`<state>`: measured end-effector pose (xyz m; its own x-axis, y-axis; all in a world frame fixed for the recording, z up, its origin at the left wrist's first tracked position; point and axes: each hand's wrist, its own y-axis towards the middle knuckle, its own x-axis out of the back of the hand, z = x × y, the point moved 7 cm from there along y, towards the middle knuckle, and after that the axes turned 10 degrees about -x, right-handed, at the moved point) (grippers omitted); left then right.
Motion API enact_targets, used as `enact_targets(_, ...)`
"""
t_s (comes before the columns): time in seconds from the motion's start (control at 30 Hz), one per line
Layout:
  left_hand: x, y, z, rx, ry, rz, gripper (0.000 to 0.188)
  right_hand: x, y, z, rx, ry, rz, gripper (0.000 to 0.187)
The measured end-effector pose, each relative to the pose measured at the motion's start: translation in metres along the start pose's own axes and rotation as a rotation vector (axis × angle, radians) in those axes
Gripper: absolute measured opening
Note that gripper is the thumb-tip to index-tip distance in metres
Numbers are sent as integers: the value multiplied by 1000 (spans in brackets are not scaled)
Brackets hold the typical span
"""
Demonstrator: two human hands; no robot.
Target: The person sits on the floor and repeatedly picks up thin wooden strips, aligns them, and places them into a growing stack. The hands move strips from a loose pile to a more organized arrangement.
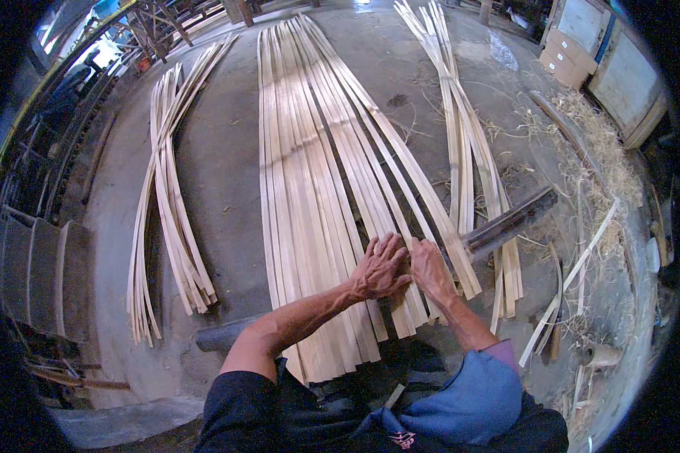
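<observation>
While a person leans over a grey floor (219,151), both bare hands come together above the right part of a wide fan of pale strips (302,204). These long, flat strips lie in front of the person, close together at the far end and spreading toward the near end, where their tips are staggered; a few on the right lie apart, with dark gaps between. Back upward, the left hand (383,268) reaches across the fan with its fingers bent and slightly parted. Just beside it, the right hand (431,269) has its fingers curled downward. Both sets of fingertips are hidden, so whether either hand pinches a strip cannot be told. Under the near part of the fan runs a dark bar (514,220), its ends showing on either side. Well apart to the left lies a left bundle (160,151) of similar strips, crossed like a narrow X; on the right, a right bundle (452,98) also crosses, passing near the bar. Curly shavings (608,162) are heaped along the right side, near a brown carton (567,59). The person's right sleeve (461,400) is blue.
</observation>
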<state>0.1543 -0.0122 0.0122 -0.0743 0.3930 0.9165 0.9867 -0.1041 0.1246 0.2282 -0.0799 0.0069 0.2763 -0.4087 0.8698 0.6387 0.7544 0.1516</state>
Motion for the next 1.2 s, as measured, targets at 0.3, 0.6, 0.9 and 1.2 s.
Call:
enact_targets(0.3, -5, 7, 11, -36, -113, 51, 73, -21, 11, -17, -119, 83, 287, 35)
enact_targets(0.6, -14, 4, 20, -15, -8, -37, 79, 4, 10, 13, -84, 13, 119, 40)
enact_targets(0.9, -14, 16, 27, 17, 26, 116, 75, -1, 16, 0, -122, 201, 120, 30)
enact_targets(1.2, -7, 25, 23, 8, 84, 110, 77, 26, 12, -15, -130, -296, -38, 28)
